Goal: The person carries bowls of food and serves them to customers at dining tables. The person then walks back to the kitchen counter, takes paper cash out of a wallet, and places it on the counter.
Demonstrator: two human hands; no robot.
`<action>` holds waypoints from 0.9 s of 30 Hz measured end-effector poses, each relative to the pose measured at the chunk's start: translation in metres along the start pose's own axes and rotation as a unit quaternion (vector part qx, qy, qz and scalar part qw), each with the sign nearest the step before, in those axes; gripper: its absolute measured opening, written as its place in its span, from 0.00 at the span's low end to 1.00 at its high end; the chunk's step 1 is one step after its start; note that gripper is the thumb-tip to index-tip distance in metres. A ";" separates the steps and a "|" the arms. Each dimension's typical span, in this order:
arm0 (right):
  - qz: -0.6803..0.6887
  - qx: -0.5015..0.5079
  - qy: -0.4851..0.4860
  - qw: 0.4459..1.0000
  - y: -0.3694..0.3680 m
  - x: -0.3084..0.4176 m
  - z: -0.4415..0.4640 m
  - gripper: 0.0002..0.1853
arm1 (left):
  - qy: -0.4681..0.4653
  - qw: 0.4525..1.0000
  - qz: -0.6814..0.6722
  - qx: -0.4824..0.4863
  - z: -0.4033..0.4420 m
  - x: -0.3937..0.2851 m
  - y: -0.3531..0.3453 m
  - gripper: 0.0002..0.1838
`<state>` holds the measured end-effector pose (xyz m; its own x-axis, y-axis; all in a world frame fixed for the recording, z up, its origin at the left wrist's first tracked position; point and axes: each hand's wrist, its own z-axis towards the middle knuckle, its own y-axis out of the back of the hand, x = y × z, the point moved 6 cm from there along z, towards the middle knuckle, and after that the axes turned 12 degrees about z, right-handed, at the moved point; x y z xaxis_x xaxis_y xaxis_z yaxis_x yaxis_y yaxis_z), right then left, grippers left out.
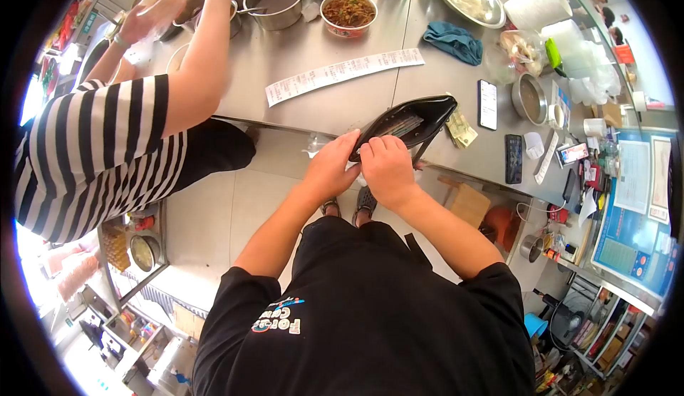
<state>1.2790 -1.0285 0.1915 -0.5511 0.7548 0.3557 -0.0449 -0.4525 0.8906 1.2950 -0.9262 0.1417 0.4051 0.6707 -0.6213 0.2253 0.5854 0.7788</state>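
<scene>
A black pouch [436,110] is held at the counter's front edge with its mouth spread wide, and some flat, paper-like items show inside. My left hand [333,166] pinches the pouch's near left rim. Close beside it, my right hand [387,169] has its fingers curled over the near rim. Crumpled banknotes [462,131] lie on the counter just right of the pouch. Beyond the pouch stretches a long printed paper strip [345,75].
A co-worker in a striped shirt [100,136] works at left among food pots. Along the steel counter [306,121] are a food bowl [348,12], teal cloth [454,42], white-screened phone [487,104], dark phone [513,159] and metal bowl [529,98]. A wooden stool [467,207] stands below.
</scene>
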 end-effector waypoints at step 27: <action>0.305 0.121 -0.282 0.902 0.131 -0.064 -0.279 0.28 | -0.042 0.970 -0.070 0.231 -0.067 -0.146 -0.017 0.14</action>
<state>1.0764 -1.2683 0.2061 0.1023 0.5533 0.8267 0.3441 -0.7994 0.4924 1.1731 -1.0037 0.2131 0.4085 0.5476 -0.7302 0.6483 0.3891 0.6545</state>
